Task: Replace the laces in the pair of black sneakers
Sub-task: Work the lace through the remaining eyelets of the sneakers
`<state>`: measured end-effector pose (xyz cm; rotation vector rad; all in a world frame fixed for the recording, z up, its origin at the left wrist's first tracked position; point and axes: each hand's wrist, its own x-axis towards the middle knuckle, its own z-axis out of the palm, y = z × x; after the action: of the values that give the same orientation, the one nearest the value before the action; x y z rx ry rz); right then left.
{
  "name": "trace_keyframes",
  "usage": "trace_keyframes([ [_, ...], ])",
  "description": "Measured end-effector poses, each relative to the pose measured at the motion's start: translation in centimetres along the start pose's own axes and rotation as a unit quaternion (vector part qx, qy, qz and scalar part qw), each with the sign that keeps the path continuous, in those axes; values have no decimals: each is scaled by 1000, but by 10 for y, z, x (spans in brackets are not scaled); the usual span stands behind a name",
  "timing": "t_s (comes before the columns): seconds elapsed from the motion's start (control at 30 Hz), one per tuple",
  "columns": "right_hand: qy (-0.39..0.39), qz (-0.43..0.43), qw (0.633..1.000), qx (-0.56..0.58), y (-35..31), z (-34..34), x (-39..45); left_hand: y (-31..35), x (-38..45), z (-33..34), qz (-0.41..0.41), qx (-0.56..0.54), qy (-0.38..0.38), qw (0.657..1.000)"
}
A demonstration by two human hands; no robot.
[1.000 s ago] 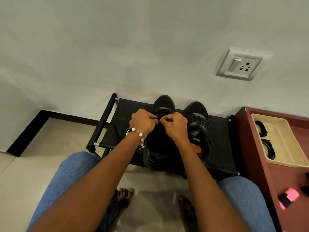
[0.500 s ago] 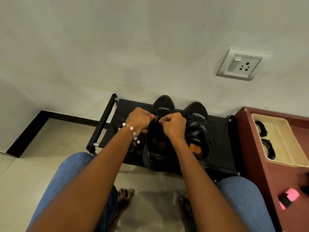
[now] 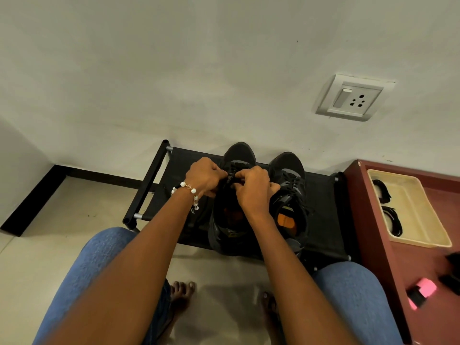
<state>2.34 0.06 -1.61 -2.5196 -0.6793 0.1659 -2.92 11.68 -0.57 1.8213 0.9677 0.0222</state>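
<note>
1. A matte black skirting strip (image 3: 34,195) runs along the foot of the plain pale wall at far left, above smooth beige floor tiles.
2. A low rack (image 3: 154,185) of black tubes with silver joints carries a taut black fabric shelf.
3. The left hand (image 3: 204,176), with a bracelet (image 3: 189,192) of round white beads at its wrist, has its fingers curled and pinches the black lace (image 3: 230,174) at the upper eyelets of the left sneaker (image 3: 239,155).
4. That sneaker is black, with a rounded toe cap toward the wall, and stands on the fabric shelf; an orange patch shows inside it.
5. The right hand (image 3: 254,189) meets the left over the same sneaker, fingertips pinched on the lace.
6. The right sneaker (image 3: 288,185) stands just beside its mate, laced, black with grey panels and an orange insole tab.
7. A white square wall socket (image 3: 353,98) sits higher up.
8. On a dark red cabinet top (image 3: 373,220), a cream rectangular tray (image 3: 420,217) holds coiled black laces (image 3: 390,220).
9. A pink-and-black object (image 3: 422,292) lies nearer.
</note>
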Motion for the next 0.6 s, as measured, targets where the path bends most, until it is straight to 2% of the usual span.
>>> trace_keyframes([
  [0.1, 20, 20, 998, -49, 7, 6, -10, 0, 3, 0, -22, -28, 9, 999],
  [0.23, 104, 87, 991, -23, 14, 12, -16, 8, 0, -1, -18, -83, 43, 995],
  [0.33, 64, 107, 991, -49, 13, 11, -17, 15, -2, -6, 4, -139, 94, 986],
  [0.43, 38, 94, 991, -84, 11, 8, -19, 27, -8, -16, 39, -270, 122, 954],
  [0.6, 54, 109, 988, -100, 6, 2, -21, 49, -16, -42, 137, -442, 164, 871],
])
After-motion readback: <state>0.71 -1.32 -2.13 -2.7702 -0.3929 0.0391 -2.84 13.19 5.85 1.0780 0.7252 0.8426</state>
